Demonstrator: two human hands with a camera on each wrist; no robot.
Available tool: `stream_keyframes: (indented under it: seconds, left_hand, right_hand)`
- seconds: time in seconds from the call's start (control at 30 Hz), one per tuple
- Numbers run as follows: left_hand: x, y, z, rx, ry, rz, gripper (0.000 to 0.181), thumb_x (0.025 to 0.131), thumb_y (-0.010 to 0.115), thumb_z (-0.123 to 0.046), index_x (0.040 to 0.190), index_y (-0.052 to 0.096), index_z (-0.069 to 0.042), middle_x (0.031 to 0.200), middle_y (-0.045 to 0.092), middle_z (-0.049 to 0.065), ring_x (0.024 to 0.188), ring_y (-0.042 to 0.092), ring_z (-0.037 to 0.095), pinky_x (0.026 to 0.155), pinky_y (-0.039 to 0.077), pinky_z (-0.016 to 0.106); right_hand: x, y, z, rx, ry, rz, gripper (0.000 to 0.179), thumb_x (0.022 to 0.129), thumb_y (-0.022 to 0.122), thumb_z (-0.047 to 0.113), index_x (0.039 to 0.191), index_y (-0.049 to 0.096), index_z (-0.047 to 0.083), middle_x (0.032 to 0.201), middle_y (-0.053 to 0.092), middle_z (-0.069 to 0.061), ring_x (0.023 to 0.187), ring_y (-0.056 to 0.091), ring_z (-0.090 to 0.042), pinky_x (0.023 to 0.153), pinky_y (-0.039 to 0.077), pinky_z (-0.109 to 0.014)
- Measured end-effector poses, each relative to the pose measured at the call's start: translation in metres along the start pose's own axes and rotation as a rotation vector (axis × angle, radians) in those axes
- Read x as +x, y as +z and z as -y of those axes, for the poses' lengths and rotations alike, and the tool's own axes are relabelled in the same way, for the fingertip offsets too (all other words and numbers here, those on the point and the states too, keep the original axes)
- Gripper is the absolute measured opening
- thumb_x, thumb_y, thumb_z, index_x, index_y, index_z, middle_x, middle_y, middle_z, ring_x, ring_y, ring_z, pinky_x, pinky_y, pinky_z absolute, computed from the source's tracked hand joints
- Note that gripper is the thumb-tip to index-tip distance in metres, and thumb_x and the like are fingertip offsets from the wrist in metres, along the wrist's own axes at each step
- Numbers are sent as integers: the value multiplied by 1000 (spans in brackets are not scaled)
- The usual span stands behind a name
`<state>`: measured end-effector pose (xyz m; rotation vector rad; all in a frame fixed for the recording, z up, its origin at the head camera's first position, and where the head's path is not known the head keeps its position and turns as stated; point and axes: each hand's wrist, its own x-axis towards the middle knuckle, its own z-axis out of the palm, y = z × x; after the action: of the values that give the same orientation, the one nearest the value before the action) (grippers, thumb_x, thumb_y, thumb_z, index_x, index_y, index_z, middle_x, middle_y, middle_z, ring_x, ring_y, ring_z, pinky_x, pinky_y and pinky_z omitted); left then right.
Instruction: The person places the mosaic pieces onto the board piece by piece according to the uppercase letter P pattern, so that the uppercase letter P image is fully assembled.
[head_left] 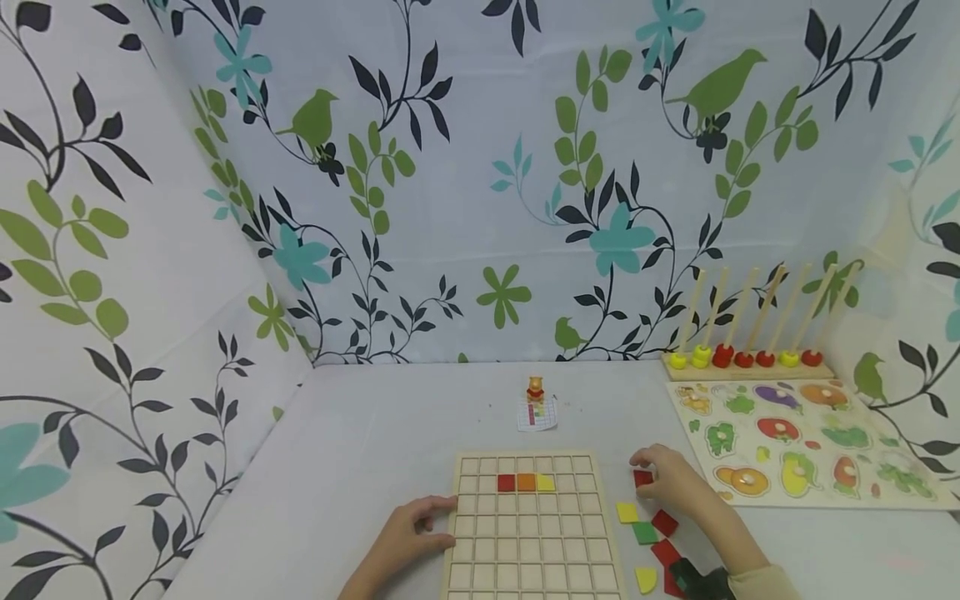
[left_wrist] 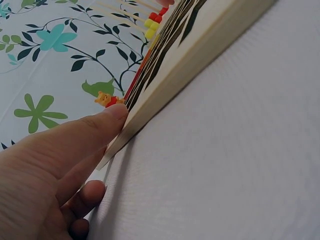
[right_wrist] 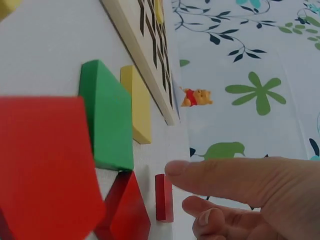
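Left hand (head_left: 408, 529), half-open, is merely touching the grid board (head_left: 529, 552), while right hand (head_left: 670, 478), fingers bent, is straddling a red tile (head_left: 642, 478) right of it (pinched yet: cannot tell), seemingly picking up, next needing a firm grip.

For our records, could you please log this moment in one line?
left hand: touching board; right hand: at loose red tile; board tiles: red, orange, yellow
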<state>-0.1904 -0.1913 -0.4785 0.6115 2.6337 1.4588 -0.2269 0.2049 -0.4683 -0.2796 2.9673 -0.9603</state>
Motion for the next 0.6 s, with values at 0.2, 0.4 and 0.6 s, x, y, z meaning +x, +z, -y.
stream_keyframes:
  seconds: [0.2, 0.4, 0.6]
  left_hand:
    - [-1, -1, -1, 0, 3, 0, 44, 71, 75, -17, 110, 61, -2, 91, 61, 7, 68, 46, 20, 62, 37, 24]
    - [1, 0, -2, 17, -7, 1, 43, 71, 75, -16, 109, 61, -1, 105, 62, 10, 68, 46, 20, 62, 37, 25]
    - [4, 5, 24, 29, -18, -14, 44, 69, 76, -22, 109, 62, -7, 106, 62, 4, 66, 44, 14, 60, 37, 24]
  right_hand:
    - [-1, -1, -2, 0, 11, 15, 32, 66, 74, 0, 96, 62, 1, 86, 54, -5, 75, 49, -19, 66, 44, -36]
    - [-1, -2, -5, -33, 21, 12, 25, 66, 71, -2, 90, 62, -1, 80, 53, -4, 74, 49, -20, 68, 44, -38]
    - [0, -1, -5, -49, 43, 24, 23, 67, 72, -1, 88, 62, -2, 79, 54, -5, 75, 51, -21, 70, 44, -40]
